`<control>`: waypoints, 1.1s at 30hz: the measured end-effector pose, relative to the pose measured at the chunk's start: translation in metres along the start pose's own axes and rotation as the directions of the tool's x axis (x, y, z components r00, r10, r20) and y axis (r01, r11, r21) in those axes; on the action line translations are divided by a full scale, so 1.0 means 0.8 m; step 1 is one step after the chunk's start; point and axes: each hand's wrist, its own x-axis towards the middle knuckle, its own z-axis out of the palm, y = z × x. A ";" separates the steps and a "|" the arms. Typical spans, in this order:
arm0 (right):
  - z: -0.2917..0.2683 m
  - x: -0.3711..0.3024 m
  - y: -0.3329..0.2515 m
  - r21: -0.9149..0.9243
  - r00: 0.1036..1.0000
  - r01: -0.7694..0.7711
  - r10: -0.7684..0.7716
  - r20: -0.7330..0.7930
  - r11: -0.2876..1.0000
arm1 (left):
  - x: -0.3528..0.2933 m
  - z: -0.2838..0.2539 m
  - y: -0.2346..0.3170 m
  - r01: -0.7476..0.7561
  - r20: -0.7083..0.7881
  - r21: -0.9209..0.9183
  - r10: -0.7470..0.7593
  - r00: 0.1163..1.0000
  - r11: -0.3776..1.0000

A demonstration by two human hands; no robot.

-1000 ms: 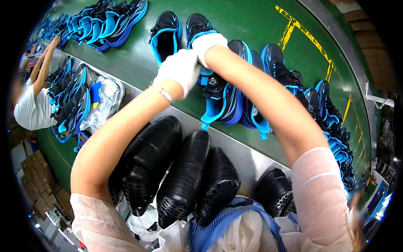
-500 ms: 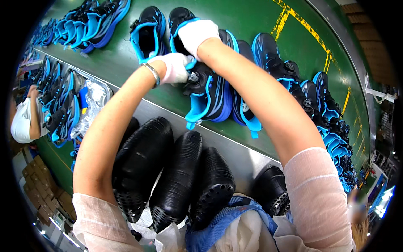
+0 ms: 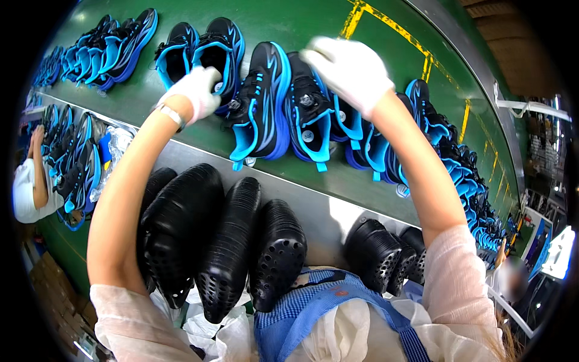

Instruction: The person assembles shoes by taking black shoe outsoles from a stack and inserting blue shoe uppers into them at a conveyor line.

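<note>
My left hand (image 3: 198,95), in a white glove, has its fingers curled at the heel collar of a black-and-blue sports shoe (image 3: 228,37). A matching shoe (image 3: 184,37) stands just left of it. My right hand (image 3: 351,71), also gloved, hovers over the row with its fingers loosely stretched out and nothing in them. Below and left of it are a shoe (image 3: 265,84) leaning on its side, with a blue sole showing, and another shoe (image 3: 306,90) with a round lacing dial. The right hand and forearm hide parts of the shoes beneath.
Black perforated shoe lasts (image 3: 224,241) stand along the near metal edge (image 3: 307,193), with more lasts (image 3: 371,250) at the right. Further shoes line the green table (image 3: 289,24) on both sides. At the far left a co-worker (image 3: 36,181) stands by more shoes.
My right hand has come off a shoe and moved to the right. My left hand has shifted left from one shoe's heel to another's. The whole view has shifted somewhat.
</note>
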 end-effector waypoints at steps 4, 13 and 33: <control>-0.005 -0.126 0.028 0.124 0.938 -0.257 0.217 0.270 0.958 | -0.034 -0.035 0.079 -0.049 -0.084 -0.248 0.029 0.996 0.967; 0.083 -0.097 -0.019 0.081 0.707 -0.652 0.566 0.424 0.754 | -0.041 0.050 0.159 0.305 0.352 -0.145 -0.239 0.905 0.941; 0.050 -0.200 0.051 0.254 0.876 -0.481 0.468 0.115 0.839 | 0.048 0.086 0.186 -0.009 0.207 0.026 0.003 0.978 1.000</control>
